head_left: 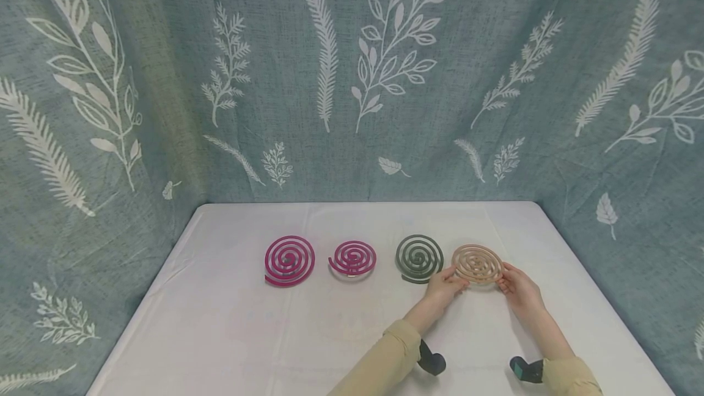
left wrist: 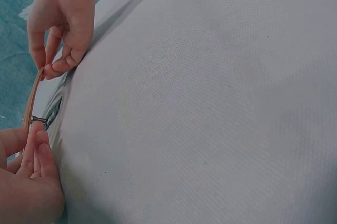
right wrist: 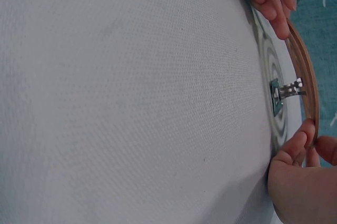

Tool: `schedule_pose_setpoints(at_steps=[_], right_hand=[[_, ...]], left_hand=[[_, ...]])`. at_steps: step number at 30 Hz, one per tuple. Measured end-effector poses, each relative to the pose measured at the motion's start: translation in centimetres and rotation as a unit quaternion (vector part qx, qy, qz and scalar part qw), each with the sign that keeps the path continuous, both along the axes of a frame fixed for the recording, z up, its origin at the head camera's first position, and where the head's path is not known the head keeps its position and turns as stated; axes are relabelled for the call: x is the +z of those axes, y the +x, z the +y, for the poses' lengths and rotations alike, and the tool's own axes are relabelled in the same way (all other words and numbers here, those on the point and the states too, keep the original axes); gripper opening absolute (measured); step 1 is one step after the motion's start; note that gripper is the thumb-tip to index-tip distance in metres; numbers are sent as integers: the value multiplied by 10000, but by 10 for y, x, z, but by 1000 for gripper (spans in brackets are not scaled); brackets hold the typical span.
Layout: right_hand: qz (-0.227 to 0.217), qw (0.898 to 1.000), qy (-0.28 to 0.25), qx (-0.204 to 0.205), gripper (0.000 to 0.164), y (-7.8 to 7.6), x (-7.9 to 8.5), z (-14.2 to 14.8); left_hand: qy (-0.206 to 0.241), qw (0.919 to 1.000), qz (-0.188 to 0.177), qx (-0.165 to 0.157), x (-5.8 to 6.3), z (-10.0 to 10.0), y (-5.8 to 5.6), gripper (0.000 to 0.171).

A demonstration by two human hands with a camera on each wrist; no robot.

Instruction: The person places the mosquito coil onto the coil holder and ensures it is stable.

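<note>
A tan mosquito coil (head_left: 477, 263) is at the right end of a row of coils. My left hand (head_left: 444, 289) pinches its left edge and my right hand (head_left: 519, 291) pinches its right edge. Seen edge-on in the right wrist view, the coil (right wrist: 308, 76) stands off the table, with a small metal stand (right wrist: 289, 90) beneath its middle. The left wrist view also has the left hand (left wrist: 34, 182) and right hand (left wrist: 66, 23) at opposite edges of the coil. A dark green coil (head_left: 419, 258) lies just left of the left hand.
Farther left are a magenta coil (head_left: 354, 258) with a curled-out end and a larger-looking magenta coil (head_left: 289, 261). All are on a white-covered table (head_left: 220, 322). A blue-green curtain (head_left: 341, 157) with white leaf prints surrounds the back and sides.
</note>
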State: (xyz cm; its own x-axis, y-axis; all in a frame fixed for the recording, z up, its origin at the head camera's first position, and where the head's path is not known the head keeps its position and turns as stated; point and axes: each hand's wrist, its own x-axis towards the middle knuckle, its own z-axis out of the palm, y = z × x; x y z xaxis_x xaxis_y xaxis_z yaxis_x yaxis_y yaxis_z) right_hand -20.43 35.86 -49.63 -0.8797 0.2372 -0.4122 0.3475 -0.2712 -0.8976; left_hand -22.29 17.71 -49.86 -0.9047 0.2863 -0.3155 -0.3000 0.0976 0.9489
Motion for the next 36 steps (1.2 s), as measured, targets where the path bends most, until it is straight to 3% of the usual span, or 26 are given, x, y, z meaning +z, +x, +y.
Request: schedule_pose_setpoints(at_steps=[36], right_hand=[[-125,9999,49,3,57,1,2,-1]], left_hand=[[43,10000,-13,37,-3,1,0,49]])
